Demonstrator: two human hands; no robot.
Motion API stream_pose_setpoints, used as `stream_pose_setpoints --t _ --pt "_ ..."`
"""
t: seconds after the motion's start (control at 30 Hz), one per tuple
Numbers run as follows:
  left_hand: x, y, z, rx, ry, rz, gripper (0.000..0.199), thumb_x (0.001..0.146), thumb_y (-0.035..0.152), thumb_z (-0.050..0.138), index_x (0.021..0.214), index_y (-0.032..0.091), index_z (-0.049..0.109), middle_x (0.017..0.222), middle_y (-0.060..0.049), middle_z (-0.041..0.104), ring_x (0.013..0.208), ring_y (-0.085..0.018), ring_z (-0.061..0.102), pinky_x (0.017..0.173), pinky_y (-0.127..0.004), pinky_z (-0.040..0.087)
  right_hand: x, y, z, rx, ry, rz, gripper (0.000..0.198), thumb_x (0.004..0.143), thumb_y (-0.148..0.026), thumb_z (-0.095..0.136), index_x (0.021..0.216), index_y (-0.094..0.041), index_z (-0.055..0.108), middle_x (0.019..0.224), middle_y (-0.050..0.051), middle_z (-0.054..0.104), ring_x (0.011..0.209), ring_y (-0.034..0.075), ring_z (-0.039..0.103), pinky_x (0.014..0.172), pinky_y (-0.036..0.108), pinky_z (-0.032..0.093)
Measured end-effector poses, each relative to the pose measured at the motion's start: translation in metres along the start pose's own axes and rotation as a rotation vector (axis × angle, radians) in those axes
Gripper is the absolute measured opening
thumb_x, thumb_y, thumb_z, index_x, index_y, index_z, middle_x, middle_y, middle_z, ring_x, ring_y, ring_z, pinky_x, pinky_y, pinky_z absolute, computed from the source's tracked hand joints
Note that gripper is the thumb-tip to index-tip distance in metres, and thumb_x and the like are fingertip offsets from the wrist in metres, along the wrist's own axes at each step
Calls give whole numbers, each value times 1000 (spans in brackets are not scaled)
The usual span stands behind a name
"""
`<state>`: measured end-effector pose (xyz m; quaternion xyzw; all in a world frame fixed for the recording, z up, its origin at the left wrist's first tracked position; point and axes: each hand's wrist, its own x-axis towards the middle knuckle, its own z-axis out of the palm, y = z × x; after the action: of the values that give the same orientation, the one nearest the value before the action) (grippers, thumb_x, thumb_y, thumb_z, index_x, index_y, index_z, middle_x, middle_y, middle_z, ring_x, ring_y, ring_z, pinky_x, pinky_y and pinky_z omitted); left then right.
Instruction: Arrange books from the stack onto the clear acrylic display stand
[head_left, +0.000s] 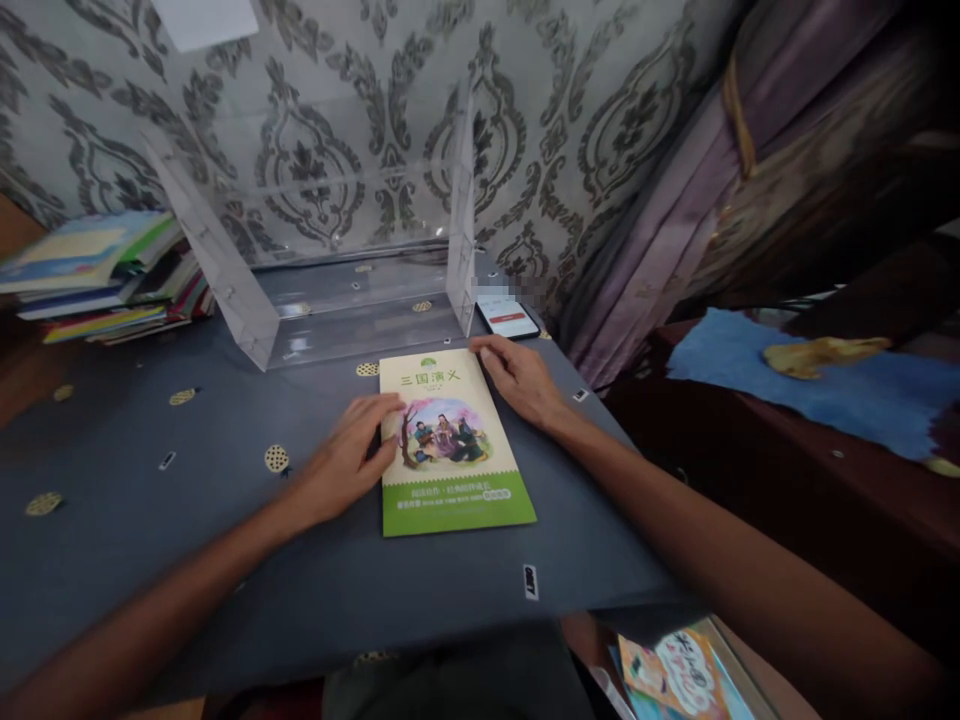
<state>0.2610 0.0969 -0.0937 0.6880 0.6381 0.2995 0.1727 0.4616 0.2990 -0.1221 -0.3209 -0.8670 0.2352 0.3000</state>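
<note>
A paperback book (pixel 446 445) with a cream and green cover, Chinese lettering and a picture of several seated figures lies closed and flat on the table. My left hand (pixel 349 455) rests at its left edge, palm down, with stretched fingertips on the cover. At the upper right corner, my right hand (pixel 521 378) touches the book's edge with loosely bent fingers, some of them hidden under the hand. Neither hand lifts the book. Just behind the book stands a clear acrylic stand (pixel 360 335) with upright side panels.
A stack of books (pixel 97 275) sits at the back left, and a phone (pixel 510 315) with a lit screen lies beyond my right hand. Dark blue patterned cloth (pixel 225 540) covers the table. More books (pixel 675 675) show below its front edge. A purple curtain (pixel 645 260) hangs at right.
</note>
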Motion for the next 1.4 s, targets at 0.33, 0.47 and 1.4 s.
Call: stream_pose_setpoints --t 0.33,0.47,1.4 --pt "19 -17 10 -281 173 -175 50 86 31 61 133 19 49 136 -16 58 132 -32 49 114 -52 34 -13 -22 5 -241 -35 42 36 92 -23 45 120 -15 65 100 13 67 75 23 64 70 35 47" --pt "20 -15 -1 -689 166 -259 48 83 31 68 127 20 50 135 -14 61 137 -29 48 116 -46 33 -13 -19 6 -206 -10 21 33 91 -23 47 118 -18 65 91 8 65 69 20 61 67 32 46" --pt "24 -11 4 -1348 244 -490 47 78 23 78 122 13 63 115 -14 74 109 -29 70 93 -38 60 -9 -30 9 881 -254 406 58 77 -57 69 120 -19 60 82 6 72 70 22 66 61 33 50"
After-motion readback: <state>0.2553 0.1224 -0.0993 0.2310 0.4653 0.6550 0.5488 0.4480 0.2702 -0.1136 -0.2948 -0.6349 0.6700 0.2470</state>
